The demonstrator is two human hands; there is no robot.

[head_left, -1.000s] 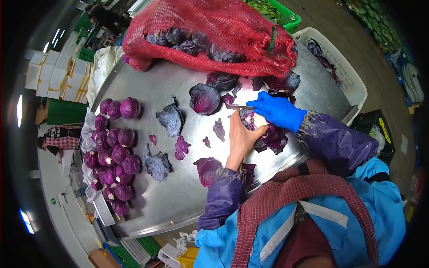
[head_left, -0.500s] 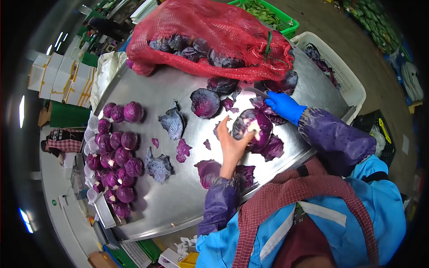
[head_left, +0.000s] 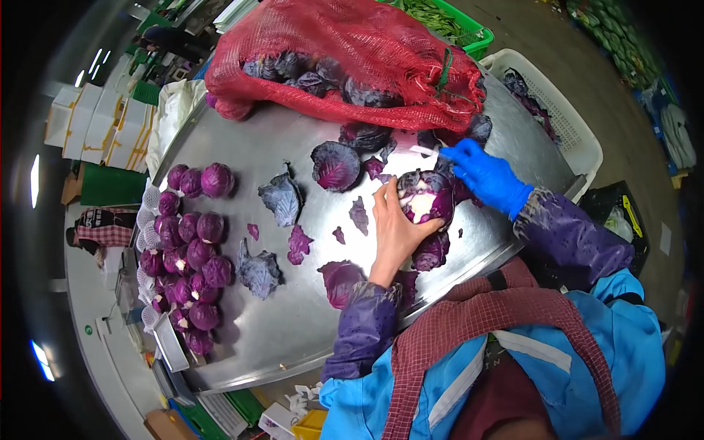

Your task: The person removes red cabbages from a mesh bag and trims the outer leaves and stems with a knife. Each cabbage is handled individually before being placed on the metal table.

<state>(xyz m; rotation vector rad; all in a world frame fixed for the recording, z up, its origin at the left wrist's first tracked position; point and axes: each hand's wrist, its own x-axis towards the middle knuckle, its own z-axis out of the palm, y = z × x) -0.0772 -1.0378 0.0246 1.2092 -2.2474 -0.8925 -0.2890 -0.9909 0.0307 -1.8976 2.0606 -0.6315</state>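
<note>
My bare left hand [head_left: 400, 238] is closed round the side of a red cabbage [head_left: 440, 209], thumb and fingers spread along it. The cabbage's pale cut stem end faces up. In its blue glove, my right hand [head_left: 488, 180] grips a knife [head_left: 421, 150]; the handle is hidden in the fist, and the blade points left above the cabbage's far side. Loose purple leaves lie around the cabbage, among them a cupped leaf [head_left: 336, 166] and a flat one [head_left: 342, 283] beside my left wrist.
A red mesh sack [head_left: 330, 66] of cabbages covers the back of the steel table [head_left: 293, 330]. Several trimmed cabbages [head_left: 198, 257] are grouped at the left, beside white foam nets [head_left: 147, 224]. A white crate [head_left: 579, 139] with leaves stands at the right, a green crate [head_left: 480, 40] behind.
The cabbage has turned so its pale stem end shows more fully. My left hand has shifted slightly right and down; my right hand has moved nearer the cabbage, its wrist lower.
</note>
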